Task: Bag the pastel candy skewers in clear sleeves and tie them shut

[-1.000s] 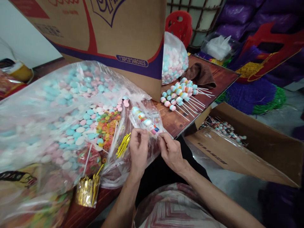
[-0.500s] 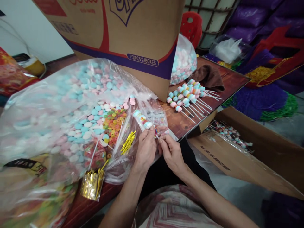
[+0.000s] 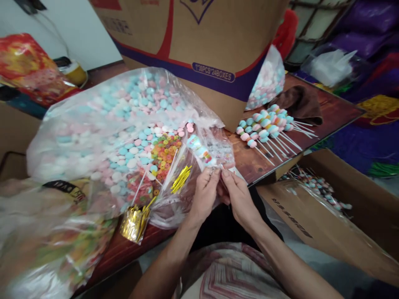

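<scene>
Near the table's front edge, a wrapped candy skewer (image 3: 201,150) in a clear sleeve points up and left from my hands. My left hand (image 3: 206,191) is closed on its lower end. Close beside it, my right hand (image 3: 238,191) pinches at the same end, where the sleeve gathers; what lies between its fingertips is too small to make out. Left of the hands are yellow twist ties (image 3: 181,179) and a large clear bag (image 3: 71,112) with pastel candies and ring gummies. Finished-looking skewers (image 3: 269,123) lie stacked on the right.
A large carton (image 3: 215,37) stands at the back. A gold packet of ties (image 3: 134,224) lies at the front left edge. An open cardboard box (image 3: 289,211) with skewers inside is at the lower right. A brown cloth (image 3: 297,101) lies behind the stack.
The view has swung left, so things appear farther right. My hands have drawn closer together at the skewer's lower end, and the coloured bit between them is now mostly hidden.
</scene>
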`<state>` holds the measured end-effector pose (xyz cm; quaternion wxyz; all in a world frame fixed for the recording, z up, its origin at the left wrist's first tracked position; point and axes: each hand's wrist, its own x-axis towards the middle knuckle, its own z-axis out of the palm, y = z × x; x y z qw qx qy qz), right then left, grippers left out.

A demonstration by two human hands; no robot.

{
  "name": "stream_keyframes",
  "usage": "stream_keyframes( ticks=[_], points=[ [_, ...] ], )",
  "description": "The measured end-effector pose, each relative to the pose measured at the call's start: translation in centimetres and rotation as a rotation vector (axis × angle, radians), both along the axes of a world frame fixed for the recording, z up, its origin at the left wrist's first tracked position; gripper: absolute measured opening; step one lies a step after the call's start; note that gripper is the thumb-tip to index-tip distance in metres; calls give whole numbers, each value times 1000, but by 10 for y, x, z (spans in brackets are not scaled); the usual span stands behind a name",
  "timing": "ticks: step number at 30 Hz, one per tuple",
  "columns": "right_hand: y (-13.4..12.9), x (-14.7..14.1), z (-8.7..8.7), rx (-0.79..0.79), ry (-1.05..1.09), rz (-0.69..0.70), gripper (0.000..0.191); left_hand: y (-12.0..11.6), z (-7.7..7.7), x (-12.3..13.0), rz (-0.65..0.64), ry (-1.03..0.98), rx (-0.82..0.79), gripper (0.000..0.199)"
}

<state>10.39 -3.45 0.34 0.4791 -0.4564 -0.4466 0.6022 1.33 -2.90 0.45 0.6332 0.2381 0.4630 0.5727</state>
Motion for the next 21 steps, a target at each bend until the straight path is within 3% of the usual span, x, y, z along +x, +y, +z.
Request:
stream_keyframes(
  ticks=[3,5,9,11,13,17,21],
  points=[
    [-1,-6,11,-246,288,37,37,-4,5,-10,-73,-27,70,31],
    [-4,-10,17,-347,398,143,34,-8,10,-20,-72,-103,84,33],
    [-6,-18,18,-375,393,379,30,-17,16,-41,-69,-184,90,34],
    [-3,-22,16,-255,199,502,33,-21,16,-52,-37,-143,104,34],
    [5,-28,13,9,-164,568,32,-24,14,-66,48,-71,153,35],
    [31,-44,0,636,-944,412,22,-28,9,-96,257,130,224,36],
    [59,-61,-21,891,-1192,410,23,-33,3,-112,307,169,149,35]
  ],
)
